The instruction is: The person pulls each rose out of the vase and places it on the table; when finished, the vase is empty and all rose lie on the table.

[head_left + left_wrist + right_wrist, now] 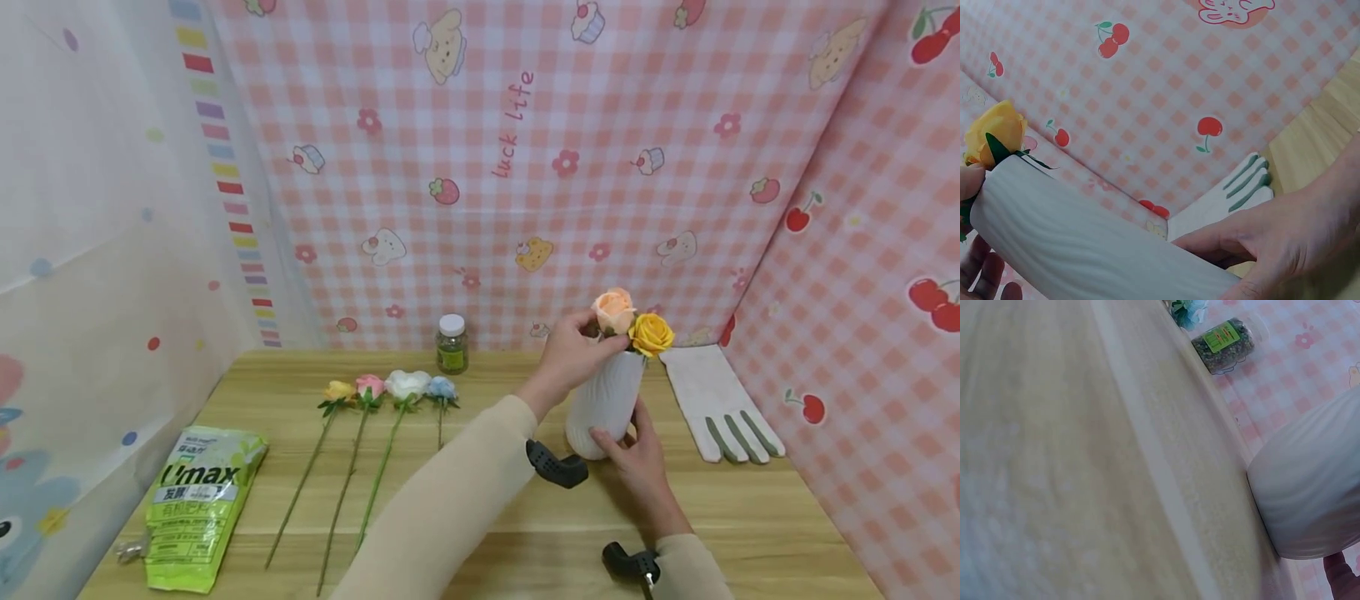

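A white ribbed vase (606, 402) leans slightly to the right over the table, with a peach rose (613, 311) and a yellow rose (652, 335) at its mouth. My left hand (567, 357) pinches the peach rose just under its bloom, fingers right at the rim. Low on the vase, my right hand (637, 467) grips the side near the base. The left wrist view has the yellow rose (999, 132) beside the rim and the right hand (1272, 240) at the lower end. In the right wrist view the vase's base (1310, 487) shows, with a fingertip (1341, 578) under it.
Yellow (340, 390), pink (370, 386), white (407, 384) and blue flowers (441, 387) lie left of centre on the table (525, 533). A lidded jar (452, 346) stands behind. A green Umax bag (198, 508) lies far left, a glove (716, 400) far right.
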### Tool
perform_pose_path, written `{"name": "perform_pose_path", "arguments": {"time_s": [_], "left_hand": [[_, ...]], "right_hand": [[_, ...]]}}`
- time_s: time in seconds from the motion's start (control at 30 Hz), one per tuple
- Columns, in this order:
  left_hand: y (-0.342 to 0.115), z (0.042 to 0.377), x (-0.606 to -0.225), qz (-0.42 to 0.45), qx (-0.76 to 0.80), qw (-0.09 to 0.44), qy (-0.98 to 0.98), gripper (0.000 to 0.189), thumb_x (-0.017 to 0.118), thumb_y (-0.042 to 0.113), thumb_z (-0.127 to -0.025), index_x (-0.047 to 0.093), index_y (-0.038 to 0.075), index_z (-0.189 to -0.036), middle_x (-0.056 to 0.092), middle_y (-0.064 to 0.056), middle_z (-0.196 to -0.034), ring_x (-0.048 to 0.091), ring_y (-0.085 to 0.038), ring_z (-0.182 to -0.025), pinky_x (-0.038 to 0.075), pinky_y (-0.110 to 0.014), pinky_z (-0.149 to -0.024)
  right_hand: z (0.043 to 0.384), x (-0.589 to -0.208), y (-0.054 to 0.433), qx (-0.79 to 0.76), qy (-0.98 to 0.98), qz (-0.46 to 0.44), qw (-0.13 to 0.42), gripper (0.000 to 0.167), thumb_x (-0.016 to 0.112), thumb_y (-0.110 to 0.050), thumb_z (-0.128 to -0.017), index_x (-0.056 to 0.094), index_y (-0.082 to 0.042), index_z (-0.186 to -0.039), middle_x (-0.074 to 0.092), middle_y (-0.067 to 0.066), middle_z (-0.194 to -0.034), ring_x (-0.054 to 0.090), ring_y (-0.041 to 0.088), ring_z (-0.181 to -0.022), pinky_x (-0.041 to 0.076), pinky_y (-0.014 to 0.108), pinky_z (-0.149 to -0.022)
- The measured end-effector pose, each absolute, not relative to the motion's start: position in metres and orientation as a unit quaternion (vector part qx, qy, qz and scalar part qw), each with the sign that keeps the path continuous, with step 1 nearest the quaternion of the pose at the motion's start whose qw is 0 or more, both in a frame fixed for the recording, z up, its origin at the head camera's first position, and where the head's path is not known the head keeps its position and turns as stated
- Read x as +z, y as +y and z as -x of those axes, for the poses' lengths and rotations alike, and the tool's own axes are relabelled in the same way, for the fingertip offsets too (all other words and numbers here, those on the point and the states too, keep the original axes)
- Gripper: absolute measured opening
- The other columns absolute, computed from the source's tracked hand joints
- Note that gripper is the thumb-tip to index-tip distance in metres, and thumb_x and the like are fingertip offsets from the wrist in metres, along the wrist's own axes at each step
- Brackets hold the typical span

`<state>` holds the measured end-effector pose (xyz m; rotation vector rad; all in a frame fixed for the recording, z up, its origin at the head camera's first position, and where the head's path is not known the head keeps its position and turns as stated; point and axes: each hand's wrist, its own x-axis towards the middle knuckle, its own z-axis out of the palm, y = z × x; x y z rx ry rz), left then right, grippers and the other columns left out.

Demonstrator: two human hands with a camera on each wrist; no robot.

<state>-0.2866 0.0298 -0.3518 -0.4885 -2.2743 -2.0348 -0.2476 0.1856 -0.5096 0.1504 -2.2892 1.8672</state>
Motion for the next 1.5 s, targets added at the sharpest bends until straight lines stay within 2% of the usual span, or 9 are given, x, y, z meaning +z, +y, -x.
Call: {"name": "perform_pose_path", "arguments": {"time_s": [0.2,0.33,0.47,0.63,0.77,0.9,1.0,1.3,1.5], "left_hand": [[0.031,0.285,-0.346,0.172,-0.675,0.040,-0.717,0.042,0.076,0.031,-0.084,0.064,0.017,-0.122,0.061,0.007,-0.099,0.058,-0.009,-0.083,0.052,-0.025,-0.067],[0.031,0.284,-0.339,0.190,-0.681,0.057,-0.705,0.044,0.075,0.031,-0.085,0.062,0.018,-0.125,0.064,0.007,-0.099,0.060,-0.008,-0.084,0.053,-0.024,-0.068],[0.028,0.284,-0.333,0.188,-0.679,0.074,-0.706,0.044,0.075,0.027,-0.085,0.061,0.020,-0.126,0.067,0.008,-0.099,0.062,-0.008,-0.084,0.054,-0.024,-0.070],[0.023,0.283,-0.333,0.170,-0.683,0.079,-0.706,0.039,0.074,0.017,-0.087,0.061,0.019,-0.123,0.067,0.006,-0.101,0.062,-0.006,-0.088,0.053,-0.024,-0.075],[0.023,0.284,-0.334,0.155,-0.696,0.067,-0.698,0.032,0.073,0.016,-0.087,0.065,0.017,-0.118,0.068,0.006,-0.101,0.063,-0.006,-0.091,0.053,-0.024,-0.077],[0.024,0.284,-0.336,0.147,-0.692,0.058,-0.704,0.024,0.071,0.023,-0.089,0.069,0.014,-0.111,0.068,0.007,-0.097,0.064,-0.006,-0.089,0.054,-0.025,-0.076],[0.024,0.285,-0.337,0.144,-0.678,0.064,-0.718,0.023,0.071,0.028,-0.089,0.072,0.011,-0.105,0.069,0.007,-0.093,0.064,-0.005,-0.087,0.054,-0.024,-0.073],[0.025,0.288,-0.350,0.191,-0.641,0.121,-0.733,0.019,0.074,0.015,-0.086,0.073,0.009,-0.104,0.072,0.002,-0.092,0.064,-0.004,-0.082,0.054,-0.021,-0.070],[0.026,0.287,-0.351,0.186,-0.645,0.146,-0.727,0.019,0.074,0.018,-0.086,0.075,0.009,-0.102,0.072,0.003,-0.091,0.065,-0.002,-0.081,0.054,-0.020,-0.069]], "right_hand": [[0.249,-0.516,0.187,0.628,-0.770,-0.050,0.098,0.090,0.073,-0.025,-0.087,0.014,-0.023,-0.154,0.034,0.008,-0.147,0.036,0.026,-0.133,0.036,0.048,-0.104],[0.249,-0.516,0.187,0.628,-0.771,-0.051,0.099,0.090,0.074,-0.026,-0.086,0.015,-0.024,-0.154,0.034,0.007,-0.147,0.035,0.025,-0.133,0.035,0.050,-0.104],[0.248,-0.511,0.186,0.627,-0.771,-0.055,0.094,0.090,0.074,-0.025,-0.086,0.015,-0.022,-0.154,0.034,0.009,-0.147,0.034,0.027,-0.134,0.034,0.052,-0.105],[0.241,-0.495,0.182,0.639,-0.762,-0.060,0.085,0.090,0.074,-0.019,-0.086,0.015,-0.013,-0.154,0.033,0.015,-0.145,0.035,0.033,-0.133,0.034,0.054,-0.104],[0.236,-0.487,0.179,0.636,-0.765,-0.056,0.082,0.088,0.073,-0.018,-0.087,0.016,-0.011,-0.153,0.033,0.016,-0.144,0.037,0.035,-0.131,0.036,0.047,-0.103],[0.233,-0.483,0.178,0.630,-0.771,-0.052,0.079,0.087,0.073,-0.019,-0.087,0.017,-0.012,-0.153,0.035,0.014,-0.143,0.039,0.034,-0.130,0.041,0.032,-0.099],[0.232,-0.482,0.178,0.631,-0.770,-0.050,0.078,0.087,0.073,-0.019,-0.087,0.016,-0.012,-0.153,0.034,0.014,-0.143,0.038,0.033,-0.131,0.041,0.027,-0.097],[0.243,-0.500,0.184,0.635,-0.766,-0.052,0.082,0.090,0.074,-0.019,-0.086,0.015,-0.015,-0.154,0.033,0.013,-0.145,0.036,0.032,-0.132,0.038,0.042,-0.103],[0.251,-0.516,0.189,0.629,-0.770,-0.053,0.097,0.091,0.075,-0.026,-0.085,0.016,-0.022,-0.154,0.033,0.008,-0.146,0.033,0.026,-0.134,0.032,0.050,-0.107]]}}
